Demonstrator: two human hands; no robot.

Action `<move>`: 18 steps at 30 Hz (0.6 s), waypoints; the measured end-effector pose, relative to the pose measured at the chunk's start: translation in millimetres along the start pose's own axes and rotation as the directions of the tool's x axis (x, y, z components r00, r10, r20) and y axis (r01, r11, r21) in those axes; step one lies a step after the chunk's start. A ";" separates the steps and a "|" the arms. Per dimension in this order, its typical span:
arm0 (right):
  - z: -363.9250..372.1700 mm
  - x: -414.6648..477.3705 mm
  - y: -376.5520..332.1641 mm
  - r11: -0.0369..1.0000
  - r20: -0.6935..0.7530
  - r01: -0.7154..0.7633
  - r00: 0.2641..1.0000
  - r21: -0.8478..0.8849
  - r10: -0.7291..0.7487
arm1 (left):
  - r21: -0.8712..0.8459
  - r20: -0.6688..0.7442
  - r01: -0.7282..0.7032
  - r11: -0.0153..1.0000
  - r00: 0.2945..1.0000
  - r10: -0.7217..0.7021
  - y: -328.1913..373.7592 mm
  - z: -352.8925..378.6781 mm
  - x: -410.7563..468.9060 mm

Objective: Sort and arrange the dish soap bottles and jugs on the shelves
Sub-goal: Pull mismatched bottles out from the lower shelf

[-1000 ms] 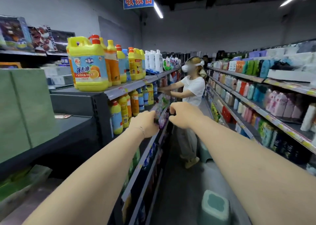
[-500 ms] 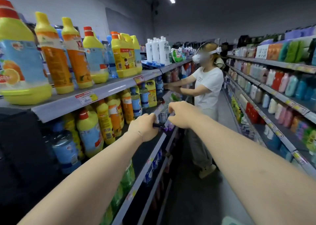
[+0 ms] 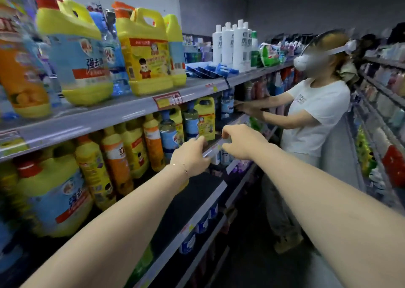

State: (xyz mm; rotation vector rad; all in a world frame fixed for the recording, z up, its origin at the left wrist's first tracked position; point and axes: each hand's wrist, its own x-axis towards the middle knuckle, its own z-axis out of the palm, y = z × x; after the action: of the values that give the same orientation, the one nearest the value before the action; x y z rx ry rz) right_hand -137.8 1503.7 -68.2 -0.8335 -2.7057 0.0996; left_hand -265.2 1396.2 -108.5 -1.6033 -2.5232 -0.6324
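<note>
Jugs stand upright on the upper shelf at frame left; bottles fill the row beneath. Left hand and right hand reach mid-frame, fingers curled; grip contents cannot be determined. Arranging appears incomplete.

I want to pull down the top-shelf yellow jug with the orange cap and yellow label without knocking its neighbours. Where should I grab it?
Take the yellow jug by its moulded handle loop, the opening beside the orange cap, coming from the aisle side at the front. The jug stands upright at the shelf edge with other jugs close on both sides, so the sides look too cramped to grip.
</note>
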 end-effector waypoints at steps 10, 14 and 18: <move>79.6 160.5 53.2 0.994 0.064 0.088 0.994 0.065 -0.092 | -0.295 -0.058 0.155 0.943 0.982 -0.179 -58.7 77.7 144.7; 98.0 224.0 77.2 0.995 0.087 0.051 0.994 0.084 -0.058 | -0.297 -0.198 0.171 0.940 0.951 -0.236 -73.6 104.6 205.3; 125.8 273.1 95.4 0.995 0.067 0.003 0.998 0.104 -0.010 | -0.318 -0.389 0.156 0.935 0.878 -0.279 -86.2 124.2 241.0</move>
State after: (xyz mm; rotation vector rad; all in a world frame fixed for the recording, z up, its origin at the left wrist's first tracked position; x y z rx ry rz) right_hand -339.5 1738.5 -128.8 -0.8047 -2.7386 0.2688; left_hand -430.9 1616.8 -177.8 -1.0773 -2.3659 -1.2624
